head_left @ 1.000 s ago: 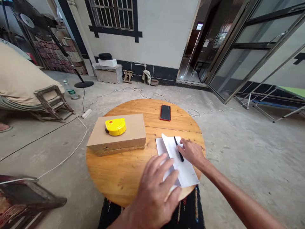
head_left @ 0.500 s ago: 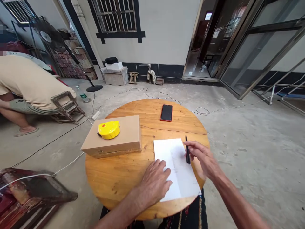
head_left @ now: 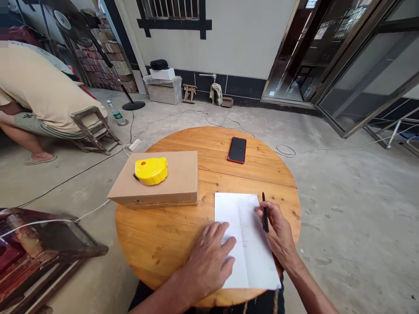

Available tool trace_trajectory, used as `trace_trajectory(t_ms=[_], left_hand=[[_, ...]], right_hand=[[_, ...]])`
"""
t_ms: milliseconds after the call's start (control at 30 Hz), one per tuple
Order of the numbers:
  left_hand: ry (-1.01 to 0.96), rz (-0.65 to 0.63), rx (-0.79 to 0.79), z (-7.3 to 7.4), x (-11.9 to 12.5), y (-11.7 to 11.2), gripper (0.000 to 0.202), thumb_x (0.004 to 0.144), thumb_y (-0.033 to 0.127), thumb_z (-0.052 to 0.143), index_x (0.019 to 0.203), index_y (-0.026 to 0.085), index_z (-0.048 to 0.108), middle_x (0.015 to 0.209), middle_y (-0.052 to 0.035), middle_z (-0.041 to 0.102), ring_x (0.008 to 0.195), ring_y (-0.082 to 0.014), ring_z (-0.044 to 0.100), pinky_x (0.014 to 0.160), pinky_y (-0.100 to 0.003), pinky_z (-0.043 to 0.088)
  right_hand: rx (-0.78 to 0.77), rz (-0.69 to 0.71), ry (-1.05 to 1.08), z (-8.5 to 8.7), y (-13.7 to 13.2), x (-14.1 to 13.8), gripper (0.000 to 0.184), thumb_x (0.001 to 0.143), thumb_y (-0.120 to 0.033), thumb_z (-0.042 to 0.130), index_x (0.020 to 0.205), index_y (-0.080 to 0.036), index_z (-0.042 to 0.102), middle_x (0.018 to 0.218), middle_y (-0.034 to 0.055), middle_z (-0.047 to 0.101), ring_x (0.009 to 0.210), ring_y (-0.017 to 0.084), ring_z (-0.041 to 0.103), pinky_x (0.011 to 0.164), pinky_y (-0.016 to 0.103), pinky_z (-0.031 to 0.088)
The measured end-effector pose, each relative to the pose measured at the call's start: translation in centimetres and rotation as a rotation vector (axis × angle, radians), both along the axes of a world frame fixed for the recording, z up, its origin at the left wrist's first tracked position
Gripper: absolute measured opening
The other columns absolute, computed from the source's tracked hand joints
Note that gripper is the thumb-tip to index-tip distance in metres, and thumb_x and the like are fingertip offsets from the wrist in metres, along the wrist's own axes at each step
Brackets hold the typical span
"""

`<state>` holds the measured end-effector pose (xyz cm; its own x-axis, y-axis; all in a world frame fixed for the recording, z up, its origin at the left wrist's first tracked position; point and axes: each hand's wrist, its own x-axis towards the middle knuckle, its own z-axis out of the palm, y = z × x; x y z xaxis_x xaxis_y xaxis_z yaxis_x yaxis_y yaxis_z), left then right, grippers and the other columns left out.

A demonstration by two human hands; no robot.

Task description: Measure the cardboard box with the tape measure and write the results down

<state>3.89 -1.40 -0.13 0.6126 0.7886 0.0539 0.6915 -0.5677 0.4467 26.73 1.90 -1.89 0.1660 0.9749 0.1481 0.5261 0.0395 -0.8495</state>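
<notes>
A slim black pen (head_left: pixel 265 220) is gripped by the right hand (head_left: pixel 282 233) at the white paper sheet's (head_left: pixel 233 208) right edge! The left edge is covered by the splayed left hand (head_left: pixel 208 257).

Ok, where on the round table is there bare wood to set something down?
Bare wood on the table: between the cardboard box and the phone; on the near side of the box, left of the left hand; and between the phone and the paper. Crowded: the near right, where the paper, the left hand, the right hand and the pen sit together.
</notes>
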Motion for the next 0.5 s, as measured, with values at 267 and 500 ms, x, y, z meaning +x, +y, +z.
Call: trace_trajectory(t_ms=[267,500], left_hand=[[0.004,-0.014,-0.027,0.0,-0.6,0.1,0.027,0.086,0.023,0.062,0.113,0.021,0.056,0.121,-0.0064,0.055,0.108,-0.0260,0.049,0.098,-0.044,0.043],[0.030,-0.034,0.058,0.2,0.0,3.0,0.020,0.086,0.021,0.062,0.106,0.020,0.058,0.120,-0.0085,0.055,0.105,-0.0261,0.052,0.092,-0.042,0.046]], right_hand=[[0.288,-0.058,0.239,3.6,-1.2,-0.5,0.020,0.095,-0.032,0.050,0.102,-0.025,0.067,0.073,0.0002,0.062,0.068,0.019,0.059,0.075,0.038,0.047],[0.205,-0.018,0.373,5.1,0.8,-4.6,0.013,0.089,-0.032,0.062,0.082,-0.022,0.066,0.059,-0.0025,0.060,0.056,0.016,0.057,0.058,0.031,0.046]])
